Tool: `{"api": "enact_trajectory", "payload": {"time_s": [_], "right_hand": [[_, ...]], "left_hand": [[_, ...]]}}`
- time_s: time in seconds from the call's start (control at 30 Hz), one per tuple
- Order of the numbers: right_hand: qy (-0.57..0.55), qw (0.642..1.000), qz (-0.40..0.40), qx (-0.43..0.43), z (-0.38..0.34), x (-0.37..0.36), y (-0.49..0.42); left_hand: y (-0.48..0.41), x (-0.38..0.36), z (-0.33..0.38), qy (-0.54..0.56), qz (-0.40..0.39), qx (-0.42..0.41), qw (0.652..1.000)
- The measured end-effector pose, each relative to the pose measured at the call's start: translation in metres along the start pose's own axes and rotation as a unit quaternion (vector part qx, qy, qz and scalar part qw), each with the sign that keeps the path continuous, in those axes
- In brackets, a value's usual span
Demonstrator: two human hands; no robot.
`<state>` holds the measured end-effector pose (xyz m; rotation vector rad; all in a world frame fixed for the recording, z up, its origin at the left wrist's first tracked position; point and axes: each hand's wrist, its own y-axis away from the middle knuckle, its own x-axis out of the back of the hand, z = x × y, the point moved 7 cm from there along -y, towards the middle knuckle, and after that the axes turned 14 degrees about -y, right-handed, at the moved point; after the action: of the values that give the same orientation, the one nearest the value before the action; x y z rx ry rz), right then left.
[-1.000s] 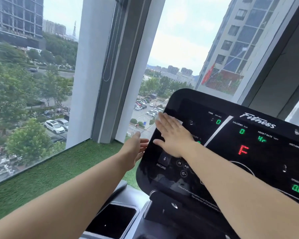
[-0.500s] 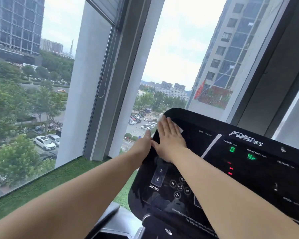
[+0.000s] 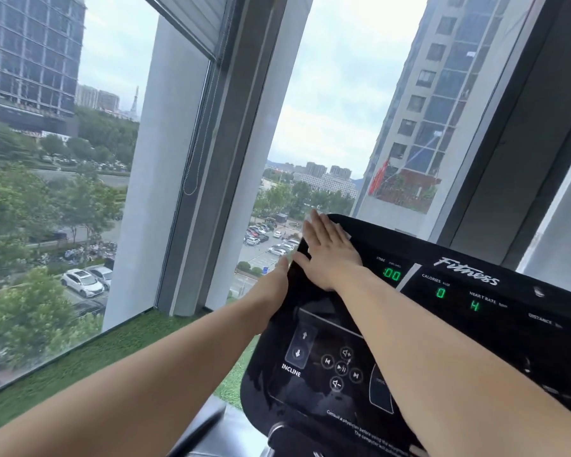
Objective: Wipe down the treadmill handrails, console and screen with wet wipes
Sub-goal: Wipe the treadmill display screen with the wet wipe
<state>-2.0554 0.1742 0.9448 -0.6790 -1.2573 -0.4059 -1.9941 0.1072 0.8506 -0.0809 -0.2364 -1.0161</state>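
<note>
Black and glossy, the treadmill console [image 3: 310, 311] fills the lower right of my view. My right hand [image 3: 327, 255] lies flat on its upper left corner, fingers straight and close together, pressing the wet wipe [image 3: 346, 235] against the surface. Only a small white edge of the wipe shows beside my fingers. My left hand [image 3: 276, 283] is against the console's left edge, thumb at the front. Its fingers are hidden behind the panel, so I cannot tell whether they grip it. Green digits [image 3: 391, 274] glow on the screen just right of my right wrist, and the incline buttons [image 3: 300, 346] sit below it. Beyond the console stands a tall window [image 3: 327, 110], with a strip of green turf [image 3: 96, 357] along its base.
</note>
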Motion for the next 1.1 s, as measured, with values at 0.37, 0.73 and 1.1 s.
{"api": "enact_trajectory", "payload": {"time_s": [0.37, 0.73, 1.1], "right_hand": [[-0.048, 0.998, 0.021, -0.04, 0.016, 0.008, 0.004], [-0.047, 0.993, 0.034, -0.098, 0.034, 0.012, 0.006], [-0.083, 0.988, 0.05, -0.121, 0.041, 0.01, 0.017]], "left_hand": [[0.008, 0.001, 0.001, -0.029, 0.007, -0.032, 0.999], [0.012, 0.0, 0.004, -0.075, 0.018, -0.04, 0.996], [0.013, 0.0, 0.029, -0.15, 0.075, -0.077, 0.983]]}}
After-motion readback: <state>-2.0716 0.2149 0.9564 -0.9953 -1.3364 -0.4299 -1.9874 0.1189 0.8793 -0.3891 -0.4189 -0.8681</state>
